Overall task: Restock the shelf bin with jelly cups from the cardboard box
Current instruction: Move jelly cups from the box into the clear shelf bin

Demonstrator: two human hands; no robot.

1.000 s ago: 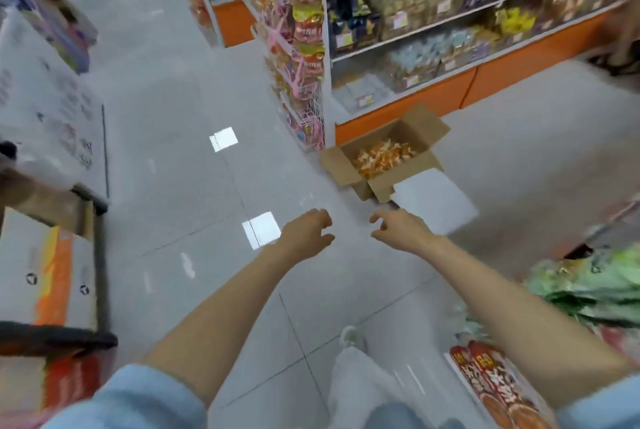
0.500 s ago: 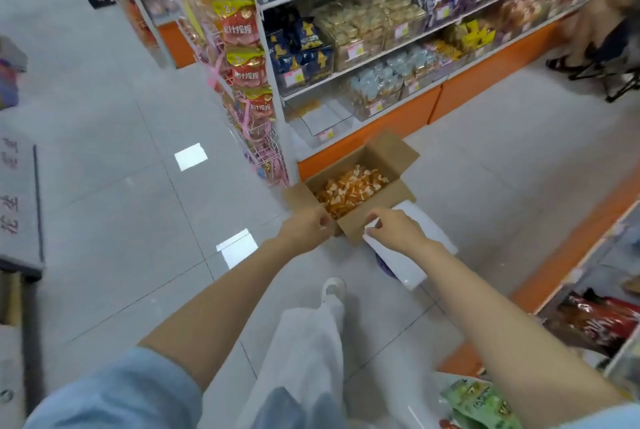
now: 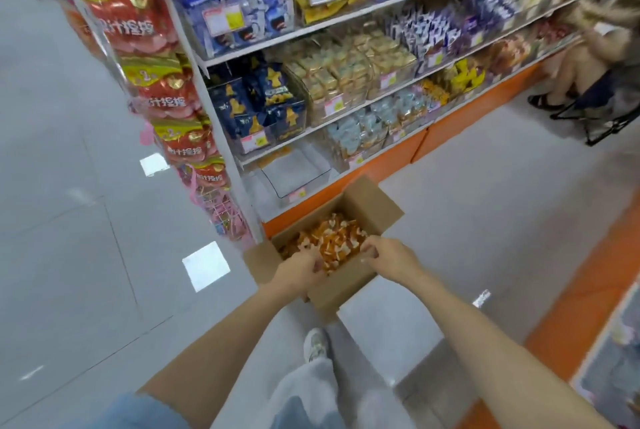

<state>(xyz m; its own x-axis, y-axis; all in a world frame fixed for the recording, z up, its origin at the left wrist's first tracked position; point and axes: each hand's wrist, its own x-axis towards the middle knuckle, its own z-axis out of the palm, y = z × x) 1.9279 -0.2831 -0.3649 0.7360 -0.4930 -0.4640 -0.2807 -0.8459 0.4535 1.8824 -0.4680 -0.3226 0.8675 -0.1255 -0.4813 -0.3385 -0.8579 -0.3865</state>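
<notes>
Head view: box on floor, full of jelly cups. Left hand, right hand at near edge, fingers curled into cups; grip cannot be told.

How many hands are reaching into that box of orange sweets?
2. The left hand is at the near-left of the cardboard box, the right hand at its near-right, both curled into the jelly cups. None looks hidden.

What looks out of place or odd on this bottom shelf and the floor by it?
The clear plastic bin on the bottom shelf is nearly empty, while neighbouring bins are packed. The open brown cardboard box of orange jelly cups sits on the floor. Nothing looks spilled.
</notes>
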